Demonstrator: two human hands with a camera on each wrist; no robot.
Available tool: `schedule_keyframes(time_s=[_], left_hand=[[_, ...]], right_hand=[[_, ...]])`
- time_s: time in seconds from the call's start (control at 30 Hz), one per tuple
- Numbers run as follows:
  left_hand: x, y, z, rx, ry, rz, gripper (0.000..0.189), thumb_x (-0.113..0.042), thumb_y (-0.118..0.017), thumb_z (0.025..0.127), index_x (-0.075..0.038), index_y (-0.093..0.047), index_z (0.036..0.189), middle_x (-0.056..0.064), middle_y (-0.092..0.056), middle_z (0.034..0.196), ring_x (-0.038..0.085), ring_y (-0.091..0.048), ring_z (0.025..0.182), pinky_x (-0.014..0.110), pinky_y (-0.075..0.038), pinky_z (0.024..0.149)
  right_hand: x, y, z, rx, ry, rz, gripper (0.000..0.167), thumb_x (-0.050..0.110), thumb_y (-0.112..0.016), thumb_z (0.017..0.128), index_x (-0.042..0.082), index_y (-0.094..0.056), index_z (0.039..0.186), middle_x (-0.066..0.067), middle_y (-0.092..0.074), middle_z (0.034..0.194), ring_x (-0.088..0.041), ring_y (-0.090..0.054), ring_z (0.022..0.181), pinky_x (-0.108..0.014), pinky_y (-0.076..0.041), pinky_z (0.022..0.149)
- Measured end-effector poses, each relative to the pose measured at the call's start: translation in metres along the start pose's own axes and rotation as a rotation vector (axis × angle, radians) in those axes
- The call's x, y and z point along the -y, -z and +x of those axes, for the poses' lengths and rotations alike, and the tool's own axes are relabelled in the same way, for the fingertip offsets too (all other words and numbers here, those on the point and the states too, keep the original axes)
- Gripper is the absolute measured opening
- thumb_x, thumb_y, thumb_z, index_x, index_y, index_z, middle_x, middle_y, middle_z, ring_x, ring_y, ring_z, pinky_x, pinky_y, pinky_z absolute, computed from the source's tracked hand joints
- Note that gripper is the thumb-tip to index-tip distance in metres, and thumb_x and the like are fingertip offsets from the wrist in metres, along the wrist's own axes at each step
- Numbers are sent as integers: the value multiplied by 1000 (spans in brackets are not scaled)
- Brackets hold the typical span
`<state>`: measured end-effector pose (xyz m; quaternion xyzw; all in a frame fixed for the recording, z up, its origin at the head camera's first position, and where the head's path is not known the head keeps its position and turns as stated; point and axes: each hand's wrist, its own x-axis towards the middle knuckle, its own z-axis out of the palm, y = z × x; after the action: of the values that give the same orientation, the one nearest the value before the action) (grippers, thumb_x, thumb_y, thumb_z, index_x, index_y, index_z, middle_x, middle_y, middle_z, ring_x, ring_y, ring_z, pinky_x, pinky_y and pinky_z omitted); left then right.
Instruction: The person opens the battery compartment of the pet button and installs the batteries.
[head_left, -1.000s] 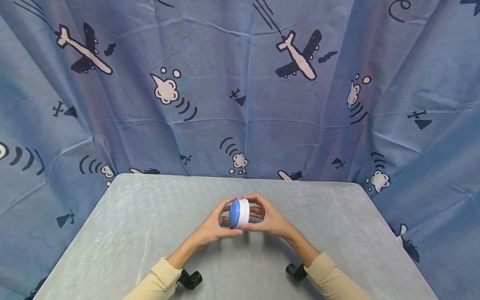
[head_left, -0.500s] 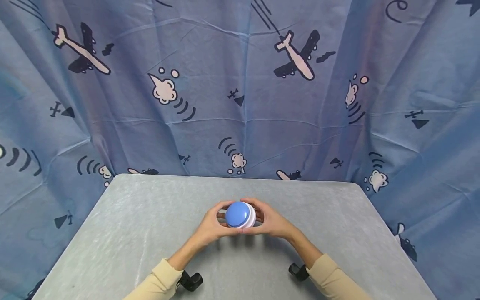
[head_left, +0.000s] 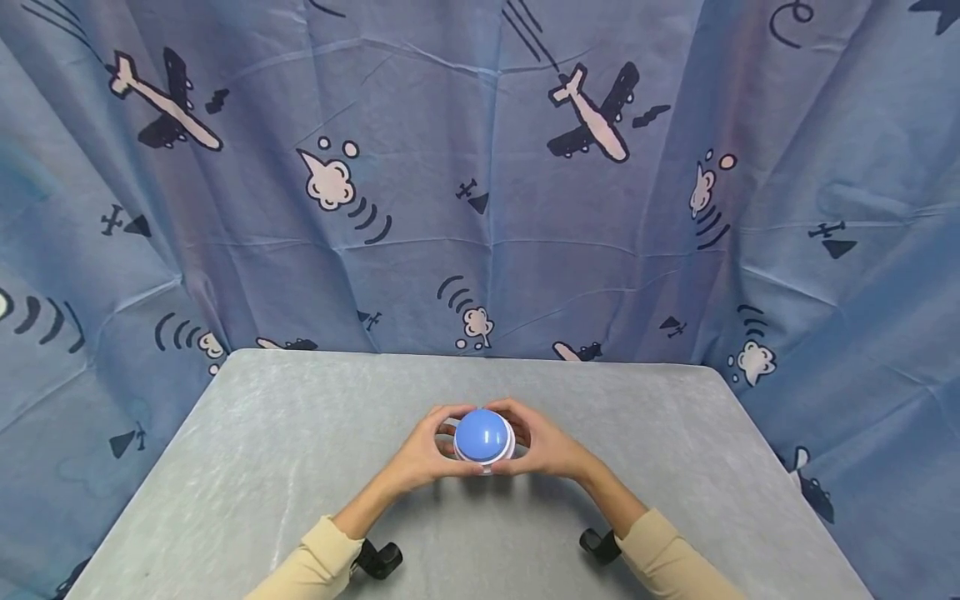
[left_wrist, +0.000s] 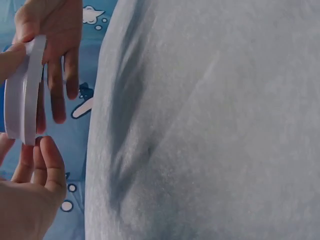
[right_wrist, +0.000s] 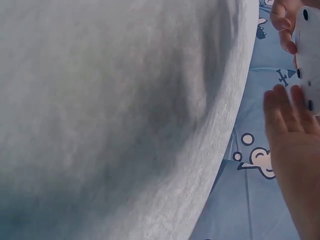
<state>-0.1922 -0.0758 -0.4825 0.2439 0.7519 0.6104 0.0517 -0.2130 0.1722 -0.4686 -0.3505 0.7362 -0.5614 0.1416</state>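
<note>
Both hands hold up a round push button [head_left: 482,434] with a glossy blue dome on a white base. The dome faces the head camera. My left hand [head_left: 422,450] grips its left side, thumb at the near rim and fingers at the far rim. On the opposite side my right hand [head_left: 547,442] holds it the same way, the two thumbs close together. Edge-on in the left wrist view, the white base [left_wrist: 22,95] shows between the hands. Small dark spots mark its flat white underside [right_wrist: 309,60] in the right wrist view.
A grey cloth-covered table [head_left: 300,400] lies beneath the hands. Behind it hangs a blue curtain [head_left: 420,100] printed with airplanes and clouds. Black wrist cameras [head_left: 378,560] sit by the cream sleeves [head_left: 318,558].
The button has turned from edge-on, blue side facing left, to dome facing the head camera. Both hands have stayed around it and dropped slightly in the view.
</note>
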Motion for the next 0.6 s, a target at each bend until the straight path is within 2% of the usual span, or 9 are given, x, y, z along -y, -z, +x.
schedule_keyframes(time_s=[0.13, 0.27, 0.47, 0.6], left_hand=[[3, -1, 2, -18, -1, 44, 77, -16, -96, 69, -6, -61, 136, 8, -54, 125, 24, -59, 103, 35, -55, 82], [6, 0, 4, -24, -2, 61, 74, -17, -97, 68, -6, -64, 133, 7, -55, 123, 24, -59, 103, 34, -55, 81], [9, 3, 7, 31, -35, 38, 73, -15, -94, 73, -5, -60, 137, 9, -57, 127, 27, -59, 114, 37, -54, 88], [11, 6, 10, 74, -47, 15, 74, -11, -93, 74, -2, -58, 138, 10, -60, 131, 28, -58, 119, 38, -52, 93]], right_hand=[[1, -1, -3, -3, -37, -69, 75, 11, -88, 81, 8, -48, 144, -7, -53, 139, -27, -51, 130, -45, -42, 105], [0, -2, -4, -53, -55, -114, 74, 15, -92, 77, 10, -55, 140, -4, -55, 137, -25, -52, 128, -47, -40, 107], [-1, -2, -3, -115, -8, -151, 72, 18, -95, 73, 10, -61, 136, -7, -55, 132, -29, -51, 124, -49, -42, 105], [-4, -2, -3, -110, -20, -184, 74, 19, -95, 73, 10, -60, 137, -5, -55, 132, -27, -52, 124, -46, -43, 105]])
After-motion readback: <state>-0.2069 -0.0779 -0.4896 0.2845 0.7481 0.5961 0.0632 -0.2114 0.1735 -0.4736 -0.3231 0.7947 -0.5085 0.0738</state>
